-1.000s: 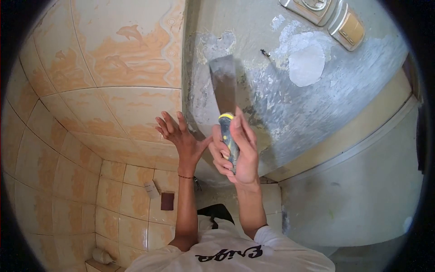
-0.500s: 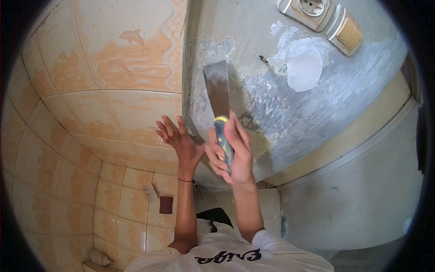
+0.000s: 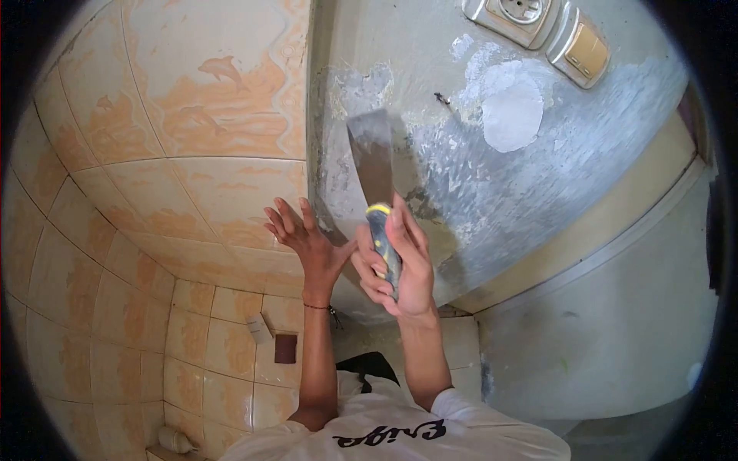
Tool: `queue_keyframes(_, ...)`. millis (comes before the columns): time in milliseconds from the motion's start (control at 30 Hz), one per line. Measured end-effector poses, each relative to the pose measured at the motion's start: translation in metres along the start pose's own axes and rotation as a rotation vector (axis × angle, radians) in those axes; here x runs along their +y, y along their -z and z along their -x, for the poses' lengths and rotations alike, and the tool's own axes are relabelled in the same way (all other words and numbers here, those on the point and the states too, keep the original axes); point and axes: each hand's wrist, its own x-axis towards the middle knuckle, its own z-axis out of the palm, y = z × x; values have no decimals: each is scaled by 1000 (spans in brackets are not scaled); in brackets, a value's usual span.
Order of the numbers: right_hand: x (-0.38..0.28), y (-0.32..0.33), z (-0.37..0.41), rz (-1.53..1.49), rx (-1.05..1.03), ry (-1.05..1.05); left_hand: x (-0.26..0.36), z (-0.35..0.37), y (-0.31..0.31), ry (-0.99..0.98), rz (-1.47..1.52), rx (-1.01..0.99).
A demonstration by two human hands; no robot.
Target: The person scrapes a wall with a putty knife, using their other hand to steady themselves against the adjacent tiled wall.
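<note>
My right hand (image 3: 400,265) is closed around the dark, yellow-flecked handle of a putty knife (image 3: 372,157). Its broad metal blade points up along the peeling painted wall (image 3: 492,200), overlapping a scraped patch beside the tile edge. Fingers spread, my left hand (image 3: 311,246) rests by the tiled wall (image 3: 231,180) near the corner, with its thumb reaching toward my right hand. A smooth white filler patch (image 3: 513,117) shows on the wall to the right of the blade, and a small dark plug or screw (image 3: 441,98) sticks out between them.
A power socket (image 3: 519,17) and a light switch (image 3: 583,52) are mounted at the upper right. Low on the left, a dark red square (image 3: 285,348) and a pale card-like piece (image 3: 259,329) lie on the tiles. A pale bottle (image 3: 175,440) lies at lower left.
The putty knife and my right hand have shifted slightly down and to the right. My left hand stays spread in nearly the same place. The whole view has moved a little.
</note>
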Motion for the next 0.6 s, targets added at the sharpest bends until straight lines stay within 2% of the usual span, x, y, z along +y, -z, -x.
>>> queue_keyframes(67, 0, 2, -1, -17, -57, 7, -1, 2, -1, -20, -14, 27)
queue_keyframes(200, 6, -3, -8, 15, 0, -11, -5, 5, -6, -19, -35, 42)
queue_keyframes(600, 9, 4, -8, -35, -46, 31, -3, 9, -1, -14, -16, 17)
